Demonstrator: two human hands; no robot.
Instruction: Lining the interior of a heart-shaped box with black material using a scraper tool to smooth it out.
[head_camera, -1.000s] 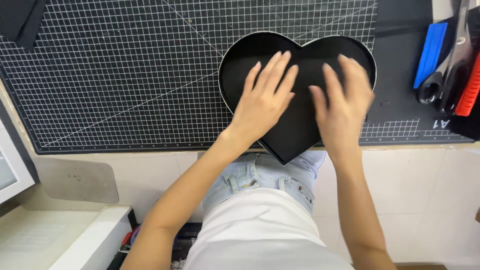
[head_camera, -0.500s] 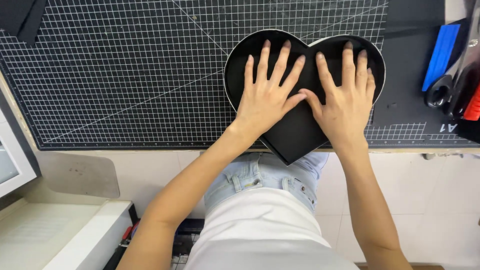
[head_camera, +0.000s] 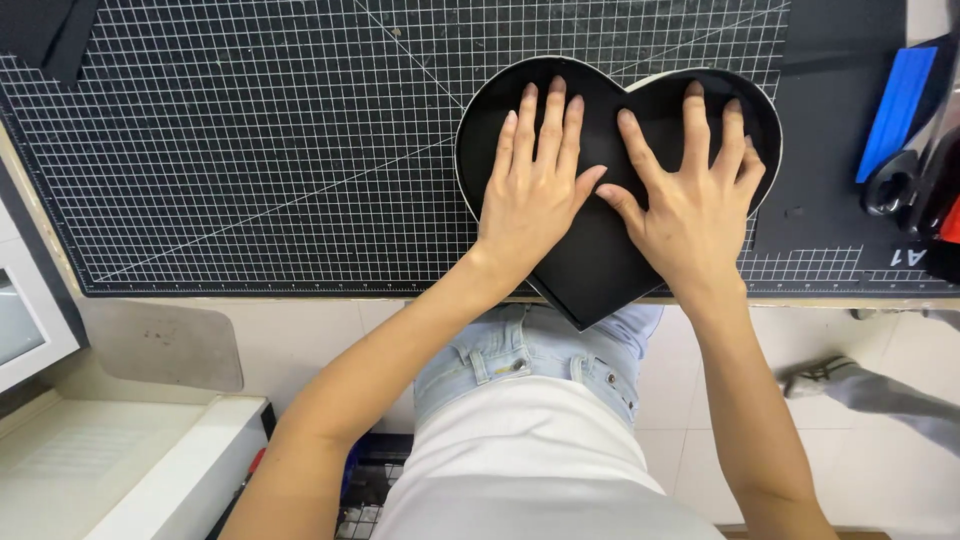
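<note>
A big gridded cutting mat (head_camera: 250, 160) covers the table. On its near edge lies a black heart-shaped box (head_camera: 600, 265), its tip overhanging. The left hand (head_camera: 535, 190) and right hand (head_camera: 695, 200) press flat inside, fingers spread and grasping nothing, apparently to smooth the lining.

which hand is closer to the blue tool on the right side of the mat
Right. The right hand lies flat on the heart-shaped box, on the lobe toward the blue tool; the left hand presses the far lobe.
</note>
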